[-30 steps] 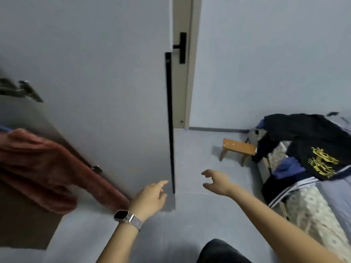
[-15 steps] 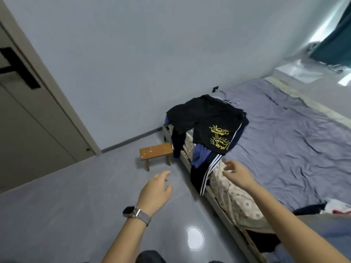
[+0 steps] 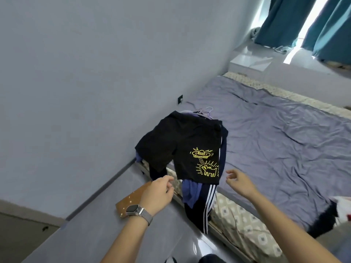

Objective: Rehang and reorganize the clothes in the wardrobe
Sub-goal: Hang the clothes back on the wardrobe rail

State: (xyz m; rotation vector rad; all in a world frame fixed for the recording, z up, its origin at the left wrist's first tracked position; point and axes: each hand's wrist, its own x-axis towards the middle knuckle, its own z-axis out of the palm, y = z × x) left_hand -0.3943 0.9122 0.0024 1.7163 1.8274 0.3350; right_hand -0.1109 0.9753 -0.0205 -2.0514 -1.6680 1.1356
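Observation:
A pile of clothes lies on the near corner of the bed (image 3: 275,141). On top are black shorts (image 3: 182,141) with a yellow drawing. Under them hang dark trousers with white stripes (image 3: 207,202) and a purple garment (image 3: 190,192), draped over the bed's edge. Pale hanger hooks (image 3: 206,111) stick out behind the pile. My left hand (image 3: 157,192), with a watch on its wrist, hovers just left of the pile, fingers loosely curled, holding nothing. My right hand (image 3: 240,182) hovers right of the shorts' hem, fingers relaxed and empty.
A small wooden stool (image 3: 131,200) stands on the grey floor under my left hand, beside the bed. A grey wall runs along the left. Teal curtains (image 3: 303,23) hang at the far right. Another dark and white garment (image 3: 334,215) lies at the bed's right edge.
The view has swung right, from the wardrobe door to the bed. Both hands have moved up close to the clothes pile, one on each side.

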